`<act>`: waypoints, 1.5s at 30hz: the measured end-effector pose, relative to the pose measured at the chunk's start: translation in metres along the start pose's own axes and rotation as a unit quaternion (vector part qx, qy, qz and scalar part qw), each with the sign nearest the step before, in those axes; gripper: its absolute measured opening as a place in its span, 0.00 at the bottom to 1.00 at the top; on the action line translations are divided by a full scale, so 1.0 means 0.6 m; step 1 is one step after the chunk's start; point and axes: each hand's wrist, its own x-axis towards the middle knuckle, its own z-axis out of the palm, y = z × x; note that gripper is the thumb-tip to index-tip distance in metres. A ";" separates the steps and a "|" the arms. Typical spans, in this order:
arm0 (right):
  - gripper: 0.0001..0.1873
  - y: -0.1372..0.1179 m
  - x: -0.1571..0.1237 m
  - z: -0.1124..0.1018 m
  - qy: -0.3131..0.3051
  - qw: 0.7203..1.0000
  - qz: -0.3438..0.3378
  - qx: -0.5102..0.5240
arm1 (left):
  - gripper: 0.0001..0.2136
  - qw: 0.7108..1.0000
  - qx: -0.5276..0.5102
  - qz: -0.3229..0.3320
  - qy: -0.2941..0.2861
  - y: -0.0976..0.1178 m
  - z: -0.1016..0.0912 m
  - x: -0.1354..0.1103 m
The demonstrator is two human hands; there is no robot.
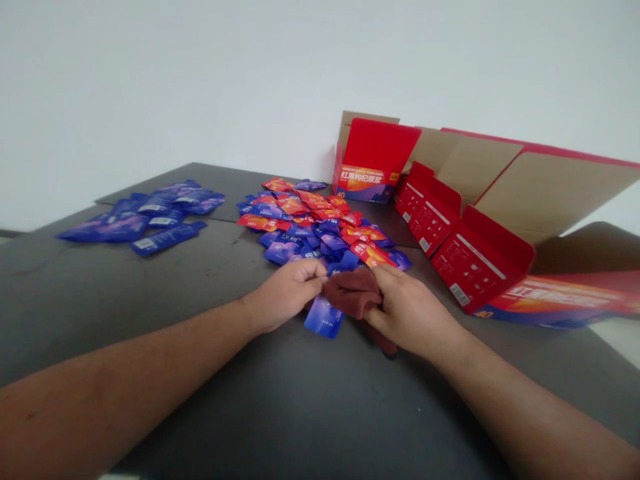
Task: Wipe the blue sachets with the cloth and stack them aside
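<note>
Between my hands is a blue-purple sachet [324, 319], its lower part hanging toward me. My left hand [294, 291] is closed, pinching the sachet's left edge between thumb and fingers. In my right hand [407, 308] is a folded brown cloth [354, 292], pressed against the sachet's front and covering much of it. One end of the cloth dangles below that hand. Just beyond my hands lies a mixed pile of red-orange and blue sachets [310, 223].
Several blue sachets [150, 212] lie in a separate group at the left of the dark table [210, 400]. Along the right side stand open red cartons [367, 160] with raised flaps, more of them [480, 260] nearer me. A pale wall [200, 80] rises behind.
</note>
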 end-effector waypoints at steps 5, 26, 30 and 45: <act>0.08 0.001 0.001 0.001 -0.008 1.000 -0.025 0.000 | 0.08 1.000 0.007 0.006 -0.001 0.000 -0.001 0.000; 0.08 0.000 0.001 -0.003 -0.024 0.999 -0.021 0.002 | 0.08 1.000 0.009 0.015 0.003 -0.001 -0.001 0.001; 0.07 -0.001 -0.001 -0.002 -0.030 0.999 -0.029 -0.012 | 0.09 1.000 0.004 0.014 0.004 -0.002 0.000 0.001; 0.08 -0.001 0.002 -0.006 -0.002 0.999 0.030 -0.013 | 0.08 1.000 -0.002 0.005 0.004 -0.007 -0.001 0.002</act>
